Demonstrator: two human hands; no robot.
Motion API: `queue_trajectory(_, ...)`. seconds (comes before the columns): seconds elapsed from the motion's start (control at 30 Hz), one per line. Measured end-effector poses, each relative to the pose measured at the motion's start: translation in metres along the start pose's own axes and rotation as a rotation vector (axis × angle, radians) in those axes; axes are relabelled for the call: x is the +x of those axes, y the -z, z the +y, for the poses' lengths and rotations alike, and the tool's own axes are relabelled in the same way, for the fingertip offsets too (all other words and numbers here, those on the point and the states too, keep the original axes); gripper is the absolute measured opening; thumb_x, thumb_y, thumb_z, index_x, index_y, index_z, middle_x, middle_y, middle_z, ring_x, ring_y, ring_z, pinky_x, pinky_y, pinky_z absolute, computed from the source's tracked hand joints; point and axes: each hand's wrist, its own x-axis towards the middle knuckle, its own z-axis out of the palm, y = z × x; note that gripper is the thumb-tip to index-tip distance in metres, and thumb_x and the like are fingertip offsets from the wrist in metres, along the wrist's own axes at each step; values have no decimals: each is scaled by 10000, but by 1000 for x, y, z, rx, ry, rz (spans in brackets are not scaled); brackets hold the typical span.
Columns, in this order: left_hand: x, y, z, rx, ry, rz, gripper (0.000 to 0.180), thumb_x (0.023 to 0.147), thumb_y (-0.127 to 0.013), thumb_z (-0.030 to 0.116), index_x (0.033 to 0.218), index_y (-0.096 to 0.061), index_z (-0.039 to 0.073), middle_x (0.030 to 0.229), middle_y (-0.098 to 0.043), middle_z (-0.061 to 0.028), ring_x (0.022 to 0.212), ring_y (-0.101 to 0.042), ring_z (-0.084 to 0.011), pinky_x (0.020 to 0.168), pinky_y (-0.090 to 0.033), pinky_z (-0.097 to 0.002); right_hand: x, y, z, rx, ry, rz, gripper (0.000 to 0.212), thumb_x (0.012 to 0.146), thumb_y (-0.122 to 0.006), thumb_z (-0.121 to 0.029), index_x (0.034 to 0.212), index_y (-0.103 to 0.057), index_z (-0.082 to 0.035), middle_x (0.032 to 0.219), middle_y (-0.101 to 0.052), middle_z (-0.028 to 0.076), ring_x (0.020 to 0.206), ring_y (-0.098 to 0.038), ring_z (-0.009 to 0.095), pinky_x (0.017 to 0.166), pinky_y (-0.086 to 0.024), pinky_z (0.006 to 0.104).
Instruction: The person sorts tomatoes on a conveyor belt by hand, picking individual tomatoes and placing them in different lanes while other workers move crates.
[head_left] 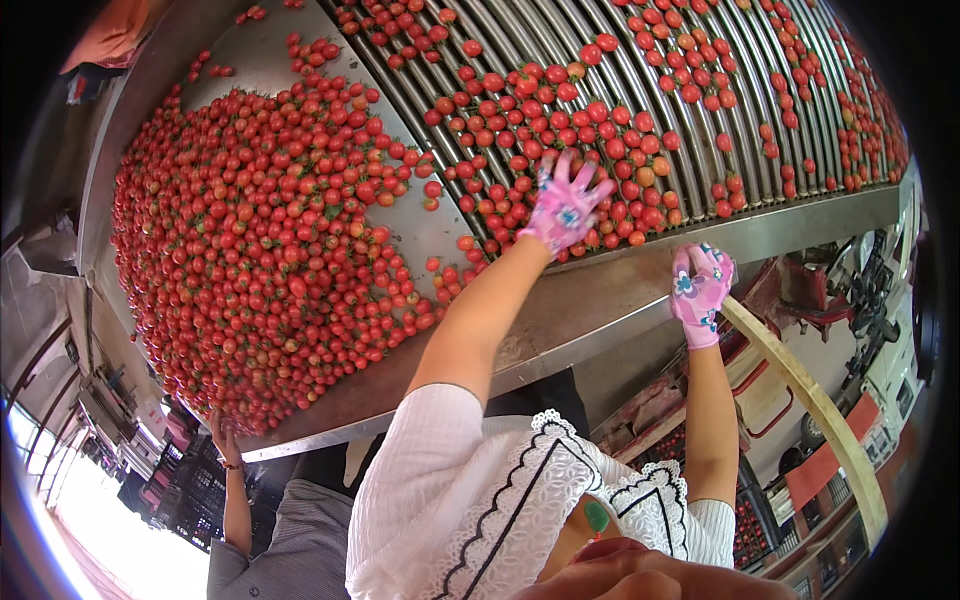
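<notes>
My left hand (568, 212) wears a pink floral glove, its fingers spread over red cherry tomatoes (545, 125) on the metal rollers (625, 90). Some tomatoes lie right by its fingertips; others are hidden under the palm. My right hand (703, 285), in a matching glove, is closed with its fingers curled in at the conveyor's metal side rim (800, 218). Whatever those fingers hold, if anything, is hidden. Beside that hand a pale wooden strip (800, 378) begins and curves down to the lower right.
Left of the rollers, a metal tray (430, 235) bears a large heap of cherry tomatoes (260, 240). Another person's hand (226, 440) touches the tray's near left edge. Dark crates (195, 500) stand at the lower left. Red metal machinery (800, 290) is beyond the rim at right.
</notes>
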Motion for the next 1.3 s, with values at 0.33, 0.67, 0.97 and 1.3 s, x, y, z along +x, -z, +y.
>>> queue_trajectory(0.33, -93, -10, -61, 32, 446, 276, 329, 779, -605, 217, 1089, -590, 108, 1206, -512, -142, 1128, -466, -354, 985, -350, -530, 0, 2, -2, 63, -14, -9, 100, 794, -633, -191, 743, -632, -105, 704, -605, 73, 734, -582, 294, 795, -417, 407)
queue_trajectory(0.67, 52, -10, 93, -308, -220, 335, 456, 785, -626, 260, 1230, -559, 190, 1260, -536, -104, 1232, -434, -352, 1060, -342, -533, 2, 1, -1, 86, 7, 13, 95, 773, -645, -170, 720, -632, -92, 670, -590, 82, 698, -578, 291, 742, -425, 396)
queue_trajectory(0.97, -25, -37, 52, -151, -300, 17, 314, 827, -502, 142, 1119, -583, 227, 1172, -575, -61, 1173, -489, -274, 1066, -326, -511, -1, 4, -2, 109, -29, -39, 69, 793, -633, -148, 752, -644, -94, 706, -585, 81, 728, -560, 301, 762, -419, 392)
queue_trajectory(1.3, -134, -19, -41, 17, -47, -70, 300, 754, -644, 196, 1052, -636, 160, 1156, -566, -111, 1127, -504, -354, 1021, -363, -516, -2, 0, 2, 65, -15, -22, 99, 796, -638, -176, 742, -636, -92, 679, -604, 75, 709, -584, 283, 796, -414, 404)
